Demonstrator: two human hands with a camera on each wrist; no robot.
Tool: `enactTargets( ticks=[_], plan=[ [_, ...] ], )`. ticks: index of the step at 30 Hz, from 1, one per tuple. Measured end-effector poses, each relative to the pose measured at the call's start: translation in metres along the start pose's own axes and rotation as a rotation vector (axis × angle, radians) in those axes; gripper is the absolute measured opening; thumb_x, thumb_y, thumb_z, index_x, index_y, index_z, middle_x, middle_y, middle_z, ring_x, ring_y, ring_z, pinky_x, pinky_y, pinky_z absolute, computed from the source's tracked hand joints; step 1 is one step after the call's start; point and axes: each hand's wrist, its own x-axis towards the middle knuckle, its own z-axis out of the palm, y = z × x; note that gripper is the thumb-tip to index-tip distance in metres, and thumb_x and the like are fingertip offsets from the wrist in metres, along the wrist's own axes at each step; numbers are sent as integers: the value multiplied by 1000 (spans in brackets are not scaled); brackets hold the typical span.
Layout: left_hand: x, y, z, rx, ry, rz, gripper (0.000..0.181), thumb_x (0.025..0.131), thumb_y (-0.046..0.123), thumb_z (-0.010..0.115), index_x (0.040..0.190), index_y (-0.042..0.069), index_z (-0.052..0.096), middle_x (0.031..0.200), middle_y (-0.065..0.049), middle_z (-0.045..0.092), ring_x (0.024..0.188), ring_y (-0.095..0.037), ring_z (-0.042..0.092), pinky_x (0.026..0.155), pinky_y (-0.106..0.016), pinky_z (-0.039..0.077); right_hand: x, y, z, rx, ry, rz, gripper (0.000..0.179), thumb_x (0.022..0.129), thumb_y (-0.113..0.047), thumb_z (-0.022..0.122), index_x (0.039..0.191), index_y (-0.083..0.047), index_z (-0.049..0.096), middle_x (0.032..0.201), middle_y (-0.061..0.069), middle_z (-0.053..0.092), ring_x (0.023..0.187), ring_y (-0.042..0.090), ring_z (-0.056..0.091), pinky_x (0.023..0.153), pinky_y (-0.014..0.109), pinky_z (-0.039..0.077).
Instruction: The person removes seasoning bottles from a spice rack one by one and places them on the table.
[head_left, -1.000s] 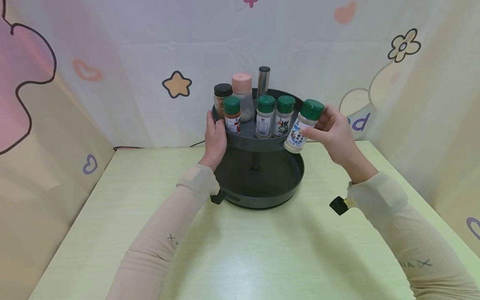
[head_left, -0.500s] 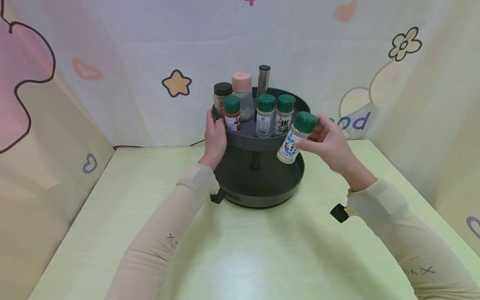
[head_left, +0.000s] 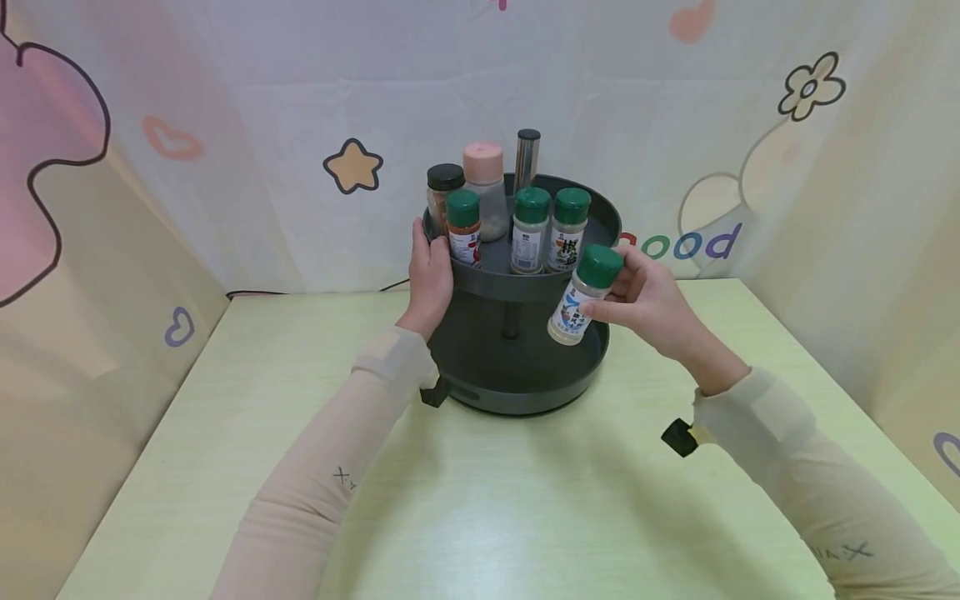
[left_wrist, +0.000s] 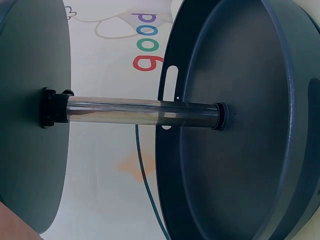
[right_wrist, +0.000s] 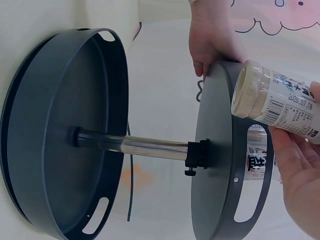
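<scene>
In the head view my right hand [head_left: 651, 304] pinches a green-capped seasoning jar [head_left: 576, 308] between thumb and fingers. The jar tilts, cap toward upper right, and overlaps the gap between the tiers of a dark grey two-tier spice rack [head_left: 517, 403]. From the right wrist, the jar's pale base [right_wrist: 245, 95] and printed label show beside the upper tray [right_wrist: 212, 160]. My left hand [head_left: 430, 279] grips that upper tray at its left rim. The lower tray [left_wrist: 235, 165] is bare in the left wrist view, around a shiny metal post [left_wrist: 120, 110].
On the upper tier stand an orange-red green-capped jar [head_left: 463, 229], two more green-capped jars [head_left: 528, 232], a black-capped jar [head_left: 446, 188] and a pink-capped bottle [head_left: 484, 187]. The rack stands toward the back of a pale table [head_left: 480, 500], before a patterned curtain [head_left: 285, 167]. A dark cable [left_wrist: 145, 175] runs behind.
My right hand has brought the jar down and leftward, from beside the upper rim to in front of the gap between tiers. The left hand stays at the rim.
</scene>
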Motion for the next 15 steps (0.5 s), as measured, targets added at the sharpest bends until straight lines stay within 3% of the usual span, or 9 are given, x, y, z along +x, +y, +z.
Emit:
enactTargets(
  ticks=[7, 15],
  plan=[
    [0, 0, 0, -3, 3, -6, 57, 94, 32, 25, 143, 20, -1, 150, 6, 4, 137, -11, 9, 111, -34, 13, -3, 5, 3, -51, -19, 27, 45, 78, -4, 63, 117, -1, 40, 100, -11, 60, 90, 5, 61, 80, 20, 49],
    [0, -1, 0, 0, 4, -6, 57, 94, 33, 25, 143, 20, -1, 150, 6, 4, 137, -11, 9, 111, -35, 13, -7, 7, 6, -159, -30, 76, 50, 79, -9, 63, 122, 1, 40, 115, 21, 56, 92, 8, 61, 81, 25, 49]
  ],
)
